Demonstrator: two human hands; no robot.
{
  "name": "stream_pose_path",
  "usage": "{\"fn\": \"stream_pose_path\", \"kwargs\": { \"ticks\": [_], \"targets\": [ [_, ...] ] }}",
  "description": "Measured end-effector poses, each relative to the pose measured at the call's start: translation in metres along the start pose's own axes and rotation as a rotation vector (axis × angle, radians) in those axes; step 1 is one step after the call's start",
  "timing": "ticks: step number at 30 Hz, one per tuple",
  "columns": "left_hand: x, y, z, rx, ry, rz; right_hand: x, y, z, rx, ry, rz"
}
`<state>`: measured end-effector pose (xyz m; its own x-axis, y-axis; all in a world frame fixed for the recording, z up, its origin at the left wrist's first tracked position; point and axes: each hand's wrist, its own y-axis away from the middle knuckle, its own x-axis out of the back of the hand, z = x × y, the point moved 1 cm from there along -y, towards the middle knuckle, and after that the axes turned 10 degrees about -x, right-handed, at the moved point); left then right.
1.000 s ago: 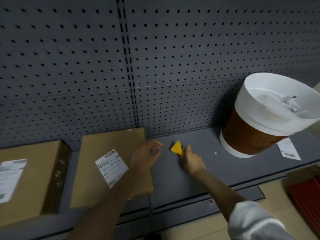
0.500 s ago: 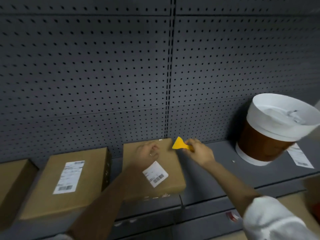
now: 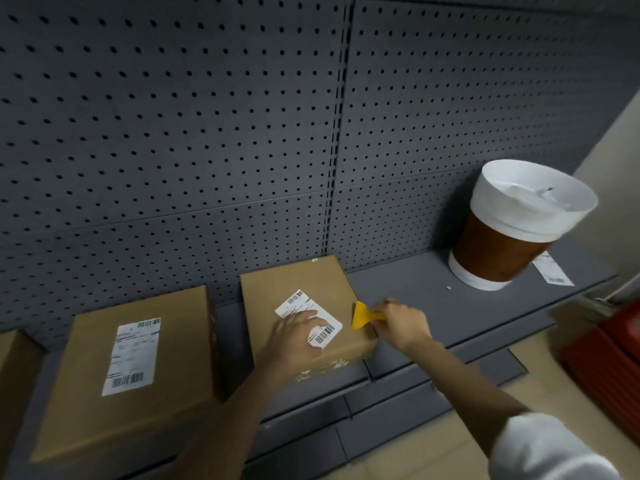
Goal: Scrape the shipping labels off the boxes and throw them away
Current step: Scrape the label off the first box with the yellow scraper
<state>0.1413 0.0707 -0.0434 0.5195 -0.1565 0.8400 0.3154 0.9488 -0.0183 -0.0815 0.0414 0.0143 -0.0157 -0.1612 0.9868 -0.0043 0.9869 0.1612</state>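
A: Which step is judged to be in hand?

B: The scraping is about to start. The small brown cardboard box (image 3: 304,317) on the grey metal shelf (image 3: 450,306) is pressed down by the left hand (image 3: 294,337), whose straight fingers lie on the white shipping label (image 3: 308,317). The yellow plastic scraper (image 3: 362,315) is pinched by the right hand (image 3: 401,323), its edge just beside the label's right corner.

A: What is needed next?

B: The blade should probably be slid under that corner.

A: And the containers?

B: In the brown bin with a white liner (image 3: 519,230), crumpled white paper is seen, probably labels.
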Motion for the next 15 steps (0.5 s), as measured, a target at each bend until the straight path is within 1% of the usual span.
{"fn": "stream_pose_path", "kwargs": {
  "ticks": [4,9,15],
  "targets": [
    [-0.003,0.000,-0.010,0.025,0.024,-0.036,-0.006,0.001,-0.012,0.004,-0.011,-0.005],
    [-0.005,-0.003,-0.005,0.023,-0.030,-0.032,-0.008,-0.002,-0.027,-0.005,0.097,0.018],
    [-0.005,-0.004,0.006,0.068,-0.078,-0.018,-0.011,-0.003,-0.033,0.042,0.000,-0.043]
  ]
}}
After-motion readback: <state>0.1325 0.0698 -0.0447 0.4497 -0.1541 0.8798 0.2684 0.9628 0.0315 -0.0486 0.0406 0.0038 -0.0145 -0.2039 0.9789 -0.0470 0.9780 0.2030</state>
